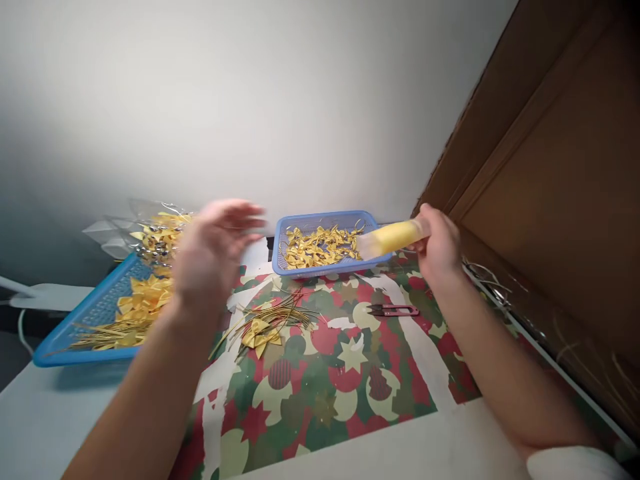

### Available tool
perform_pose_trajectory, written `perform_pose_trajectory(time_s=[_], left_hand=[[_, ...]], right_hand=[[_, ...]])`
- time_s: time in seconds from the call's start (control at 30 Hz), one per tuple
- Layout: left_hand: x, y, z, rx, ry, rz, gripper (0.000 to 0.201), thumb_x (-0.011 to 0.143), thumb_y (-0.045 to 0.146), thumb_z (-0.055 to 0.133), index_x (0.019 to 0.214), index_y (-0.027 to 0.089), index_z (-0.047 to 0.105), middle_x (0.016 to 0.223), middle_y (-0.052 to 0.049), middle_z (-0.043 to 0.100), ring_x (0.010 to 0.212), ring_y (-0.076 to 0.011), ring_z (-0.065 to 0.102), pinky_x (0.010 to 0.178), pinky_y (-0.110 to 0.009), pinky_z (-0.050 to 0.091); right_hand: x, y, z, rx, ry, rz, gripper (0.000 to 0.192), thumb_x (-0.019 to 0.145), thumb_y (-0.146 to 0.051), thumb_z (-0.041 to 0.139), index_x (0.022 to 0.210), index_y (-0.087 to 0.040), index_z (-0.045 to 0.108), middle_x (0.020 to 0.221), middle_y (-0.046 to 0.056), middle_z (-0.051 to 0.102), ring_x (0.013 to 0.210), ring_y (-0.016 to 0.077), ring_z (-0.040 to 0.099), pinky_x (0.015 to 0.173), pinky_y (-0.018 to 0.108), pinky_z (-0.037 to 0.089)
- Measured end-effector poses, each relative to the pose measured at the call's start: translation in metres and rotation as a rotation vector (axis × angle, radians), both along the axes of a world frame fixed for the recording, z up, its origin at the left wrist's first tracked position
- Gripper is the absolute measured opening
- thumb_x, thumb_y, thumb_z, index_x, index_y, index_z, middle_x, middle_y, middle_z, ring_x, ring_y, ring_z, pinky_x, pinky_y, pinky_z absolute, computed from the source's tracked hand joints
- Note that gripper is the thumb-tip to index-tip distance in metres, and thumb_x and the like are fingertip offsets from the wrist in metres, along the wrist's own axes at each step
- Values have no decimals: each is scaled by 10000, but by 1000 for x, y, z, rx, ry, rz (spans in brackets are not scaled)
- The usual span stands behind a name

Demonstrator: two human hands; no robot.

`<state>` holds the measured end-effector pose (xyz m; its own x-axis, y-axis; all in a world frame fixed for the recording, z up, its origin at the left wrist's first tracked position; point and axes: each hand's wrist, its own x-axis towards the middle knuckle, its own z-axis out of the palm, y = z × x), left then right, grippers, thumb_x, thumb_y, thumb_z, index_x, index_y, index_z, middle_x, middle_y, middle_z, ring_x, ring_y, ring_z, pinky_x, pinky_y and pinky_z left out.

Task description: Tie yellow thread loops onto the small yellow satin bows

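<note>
My right hand (439, 243) is closed round one end of a yellow, tube-like thing (397, 237) with a whitish, translucent far end. Motion blurs it, and I cannot make out its kind. That far end lies over the right side of a small blue basket (283, 263), which holds many little yellow ribbon bows (315, 248). My left hand (213, 247) is raised, blurred, its fingers apart and nothing visible in them. On the patterned sheet (320, 400) below lies a bunch of thin golden wires (283, 310), with a larger yellow bow (260, 337) by it.
Thread snips (395, 311) lie right of the wires. At left, a larger blue basket (90, 297) holds yellow bows and wires, partly hidden by my left arm, with a clear plastic bag behind. A white wall (300, 100) stands behind, a brown cardboard panel (550, 167) at right.
</note>
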<state>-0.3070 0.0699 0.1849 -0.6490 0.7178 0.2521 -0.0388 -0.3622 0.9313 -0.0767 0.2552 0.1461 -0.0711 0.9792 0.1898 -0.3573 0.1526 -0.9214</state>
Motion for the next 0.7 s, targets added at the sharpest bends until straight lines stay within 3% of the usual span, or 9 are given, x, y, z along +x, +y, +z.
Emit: perform_pose_trajectory(time_s=[0.07, 0.13, 0.23, 0.37, 0.47, 0.57, 0.63, 0.7], left_hand=[[33, 14, -21, -154, 154, -233, 247, 781, 285, 643, 1008, 196, 684, 1115, -50, 713, 1036, -197, 641, 855, -306, 516], [54, 18, -42, -291, 227, -494, 478, 781, 340, 711, 1233, 222, 609, 1329, -96, 621, 1224, -282, 564, 960, -392, 498], [68, 16, -60, -335, 264, -696, 591, 825, 402, 704, 1366, 273, 503, 1472, -86, 501, 1355, -302, 455, 1062, -434, 445], [69, 13, -61, -295, 319, -739, 382, 908, 459, 593, 1235, 262, 598, 1383, -64, 570, 1285, -269, 506, 1036, -393, 453], [65, 15, -61, -262, 286, -664, 277, 894, 463, 598, 928, 194, 655, 975, -63, 662, 924, -201, 602, 812, -321, 498], [57, 19, -58, -195, 195, -568, 398, 886, 444, 577, 608, 181, 465, 590, 24, 405, 549, -103, 379, 526, -248, 355], [49, 21, -49, -150, 113, -512, 453, 878, 428, 556, 562, 197, 327, 535, 63, 228, 475, -83, 211, 449, -235, 229], [38, 19, -33, -93, 37, -450, 450, 831, 356, 583, 552, 202, 265, 522, 75, 141, 450, -76, 134, 418, -231, 162]], right_hand=[[-8, -15, -5, 24, -38, 101, 394, 659, -504, 739, 604, -216, 476, 491, -61, 410, 385, 70, 342, 349, 229, 275], [-12, -26, -7, 15, -55, 177, 420, 666, -535, 748, 625, -213, 482, 492, -63, 424, 384, 69, 350, 354, 223, 287], [-14, -37, -7, -8, -69, 259, 447, 675, -568, 752, 631, -211, 488, 476, -66, 425, 382, 69, 357, 366, 223, 310], [-17, -48, -5, -23, -122, 381, 500, 664, -623, 752, 611, -203, 486, 428, -72, 416, 361, 62, 360, 387, 221, 325], [-17, -52, -4, -19, -150, 429, 513, 680, -636, 738, 608, -198, 480, 421, -69, 419, 365, 60, 381, 397, 216, 326], [-15, -47, -3, -30, -131, 400, 503, 687, -632, 730, 626, -199, 480, 448, -67, 433, 366, 59, 378, 380, 215, 316], [-12, -40, -2, -15, -108, 341, 489, 690, -616, 730, 632, -202, 479, 474, -61, 446, 375, 60, 382, 366, 212, 305], [-8, -30, -1, 18, -94, 260, 476, 683, -593, 741, 629, -204, 472, 491, -58, 450, 381, 61, 387, 354, 210, 292]])
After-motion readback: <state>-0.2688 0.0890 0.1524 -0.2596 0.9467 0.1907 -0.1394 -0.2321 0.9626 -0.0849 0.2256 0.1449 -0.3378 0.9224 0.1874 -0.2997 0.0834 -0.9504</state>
